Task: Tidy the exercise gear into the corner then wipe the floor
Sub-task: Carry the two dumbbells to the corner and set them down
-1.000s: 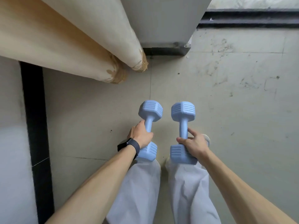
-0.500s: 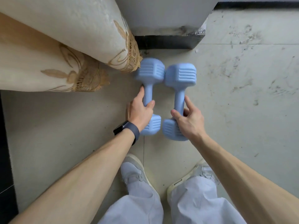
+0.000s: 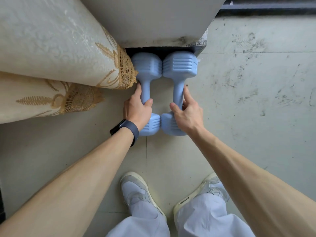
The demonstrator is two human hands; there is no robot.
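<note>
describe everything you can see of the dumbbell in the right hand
The right-hand dumbbell is pale blue, with a matte, rubbery-looking coat: a slim round grip between two chunky ribbed heads. It seems to rest on the tiled floor, pointing away from the person, far head against the foot of the wall. The right hand holds the grip, thumb one side, fingers the other. Both heads appear to touch the other dumbbell beside it.

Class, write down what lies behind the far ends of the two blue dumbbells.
Behind the left dumbbell and right dumbbell runs a dark skirting strip at the foot of a pale wall. The dumbbell heads hide the strip's lower part.
</note>
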